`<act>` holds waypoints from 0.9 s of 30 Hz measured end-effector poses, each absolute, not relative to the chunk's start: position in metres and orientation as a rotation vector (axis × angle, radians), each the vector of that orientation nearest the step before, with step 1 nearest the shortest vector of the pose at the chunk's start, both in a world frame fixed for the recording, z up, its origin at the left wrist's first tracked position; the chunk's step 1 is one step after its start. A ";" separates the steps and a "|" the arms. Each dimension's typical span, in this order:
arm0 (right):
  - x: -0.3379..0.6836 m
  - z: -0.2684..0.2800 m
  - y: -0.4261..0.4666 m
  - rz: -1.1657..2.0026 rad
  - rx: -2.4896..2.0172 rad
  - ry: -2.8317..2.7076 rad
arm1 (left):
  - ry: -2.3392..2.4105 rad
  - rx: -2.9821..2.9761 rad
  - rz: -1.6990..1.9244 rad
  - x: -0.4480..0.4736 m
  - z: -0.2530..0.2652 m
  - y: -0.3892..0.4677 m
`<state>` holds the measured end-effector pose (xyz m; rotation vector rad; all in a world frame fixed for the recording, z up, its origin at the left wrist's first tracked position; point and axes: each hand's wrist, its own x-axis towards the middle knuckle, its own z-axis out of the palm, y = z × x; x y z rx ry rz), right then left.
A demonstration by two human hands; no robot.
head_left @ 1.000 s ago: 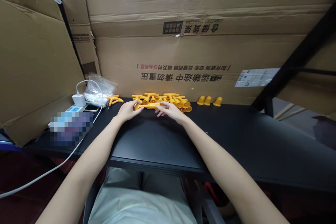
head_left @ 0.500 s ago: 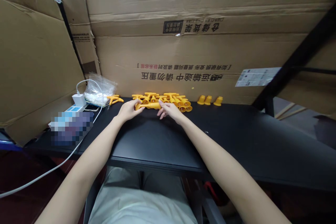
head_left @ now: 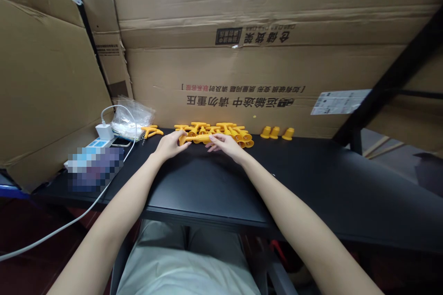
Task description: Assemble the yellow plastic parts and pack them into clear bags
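Between my hands a yellow plastic piece (head_left: 199, 138) lies level, a slim rod with a round, wider left end and a thicker right part. My left hand (head_left: 169, 144) pinches the wide end with thumb and fingers. My right hand (head_left: 229, 146) has its thumb and forefinger closed on the other end, the remaining fingers curled below. Just behind is a pile of yellow T-handled parts (head_left: 225, 126) and yellow cone-shaped cups (head_left: 248, 144), partly hidden by my hands.
Three yellow cups (head_left: 275, 132) stand to the right on the black table (head_left: 214, 184). At left lie yellow forked pieces (head_left: 152, 131), a clear plastic bag (head_left: 129, 117), a power strip (head_left: 95, 144) with a white charger (head_left: 104, 132), and a cable. Cardboard (head_left: 221, 67) walls the back.
My right hand has tilted slightly and its lower fingers have drawn up closer to the held piece. My left hand stays almost in place.
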<state>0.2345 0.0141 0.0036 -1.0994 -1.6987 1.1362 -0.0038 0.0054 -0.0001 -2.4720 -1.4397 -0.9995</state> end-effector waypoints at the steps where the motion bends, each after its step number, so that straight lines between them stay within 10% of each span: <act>1: 0.234 0.004 0.014 1.137 -1.106 -1.688 | -1.435 -2.473 -0.999 -0.004 0.000 0.005; 27: 0.227 0.014 0.013 1.579 -0.850 -0.907 | -1.586 -2.554 -1.161 -0.003 -0.008 0.009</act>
